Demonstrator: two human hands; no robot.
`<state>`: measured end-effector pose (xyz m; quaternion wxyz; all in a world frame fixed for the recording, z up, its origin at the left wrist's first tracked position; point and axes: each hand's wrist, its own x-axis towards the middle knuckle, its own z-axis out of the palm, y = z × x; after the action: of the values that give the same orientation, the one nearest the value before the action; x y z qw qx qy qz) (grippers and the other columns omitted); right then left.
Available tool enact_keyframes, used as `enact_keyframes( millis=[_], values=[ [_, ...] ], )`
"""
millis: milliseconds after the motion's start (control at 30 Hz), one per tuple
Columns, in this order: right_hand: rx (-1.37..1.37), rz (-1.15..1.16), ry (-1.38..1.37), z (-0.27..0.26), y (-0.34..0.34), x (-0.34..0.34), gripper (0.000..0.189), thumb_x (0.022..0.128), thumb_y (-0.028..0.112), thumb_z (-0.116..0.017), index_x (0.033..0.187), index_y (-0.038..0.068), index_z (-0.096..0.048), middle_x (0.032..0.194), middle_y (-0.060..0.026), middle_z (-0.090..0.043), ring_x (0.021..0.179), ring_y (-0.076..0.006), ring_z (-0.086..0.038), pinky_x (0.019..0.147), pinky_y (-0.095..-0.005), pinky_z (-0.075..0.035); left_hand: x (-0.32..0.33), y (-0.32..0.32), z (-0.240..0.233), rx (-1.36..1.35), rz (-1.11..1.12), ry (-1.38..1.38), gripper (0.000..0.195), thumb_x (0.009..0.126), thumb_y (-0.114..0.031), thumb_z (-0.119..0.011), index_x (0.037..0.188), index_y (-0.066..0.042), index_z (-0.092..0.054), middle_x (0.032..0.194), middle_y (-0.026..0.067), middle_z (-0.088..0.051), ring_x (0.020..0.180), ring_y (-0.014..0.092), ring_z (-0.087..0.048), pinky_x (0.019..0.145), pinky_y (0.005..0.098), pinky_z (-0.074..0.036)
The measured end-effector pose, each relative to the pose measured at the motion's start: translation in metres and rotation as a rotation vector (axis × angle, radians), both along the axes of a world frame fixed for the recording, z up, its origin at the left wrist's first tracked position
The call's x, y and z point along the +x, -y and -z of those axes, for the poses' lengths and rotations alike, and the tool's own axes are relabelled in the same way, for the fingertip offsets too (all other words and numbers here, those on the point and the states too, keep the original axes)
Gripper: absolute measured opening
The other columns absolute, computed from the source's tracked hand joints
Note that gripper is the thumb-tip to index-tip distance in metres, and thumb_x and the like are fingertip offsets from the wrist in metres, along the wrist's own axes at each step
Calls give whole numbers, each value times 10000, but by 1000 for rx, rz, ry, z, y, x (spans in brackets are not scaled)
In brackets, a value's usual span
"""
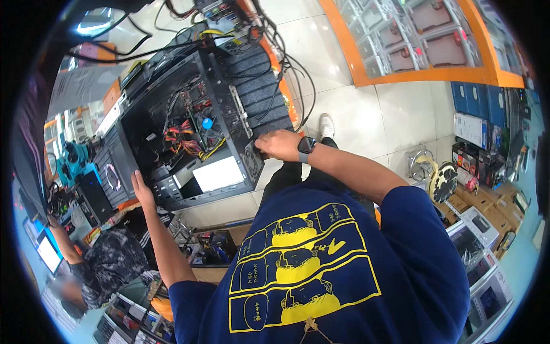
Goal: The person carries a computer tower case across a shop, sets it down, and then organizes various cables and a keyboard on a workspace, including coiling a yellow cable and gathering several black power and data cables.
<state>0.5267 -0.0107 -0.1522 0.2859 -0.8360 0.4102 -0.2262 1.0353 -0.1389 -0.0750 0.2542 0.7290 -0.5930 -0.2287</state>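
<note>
An opened black computer case lies before me on a ribbed dark surface, its inside showing. Red, yellow and black wires bunch around the motherboard, near a CPU cooler with a blue round centre. A white-labelled power supply sits at the case's near corner. My left hand rests flat against the case's front end, fingers together. On the opposite end, my right hand holds the rear corner beside the power supply's fan grille. Its fingertips are partly hidden. A smartwatch is on that wrist.
Black cables hang over the table's orange edge at right. More open hardware stands beyond the case. At left are a black box-shaped unit and a seated person. An orange-framed display case stands across the tiled floor.
</note>
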Motion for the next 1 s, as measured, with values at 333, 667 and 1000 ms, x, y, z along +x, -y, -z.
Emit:
enact_keyframes(
  millis=[333,667,1000],
  values=[
    [100,697,332,-46,52,-118,211,934,241,-655,882,41,-698,864,-145,-678,820,-312,-678,740,-411,-535,6,-18,-10,-124,15,-4,581,1064,-377,-494,1448,52,-421,1419,230,-508,1296,294,-501,1117,380,-352],
    [59,549,68,27,207,-151,318,877,54,-629,1195,53,-642,1123,-188,-664,1074,-382,-621,936,-441,-498,-221,-106,-136,-268,195,42,465,1081,-263,-393,1399,62,-489,1422,198,-529,1345,287,-480,1161,417,-318],
    [340,698,76,57,149,-249,290,946,321,-562,949,46,-654,868,-209,-696,819,-415,-663,762,-478,-529,-368,-150,-130,-72,365,-169,331,1016,-220,-514,1200,23,-645,1203,170,-678,1124,291,-633,1007,415,-465]
  ],
)
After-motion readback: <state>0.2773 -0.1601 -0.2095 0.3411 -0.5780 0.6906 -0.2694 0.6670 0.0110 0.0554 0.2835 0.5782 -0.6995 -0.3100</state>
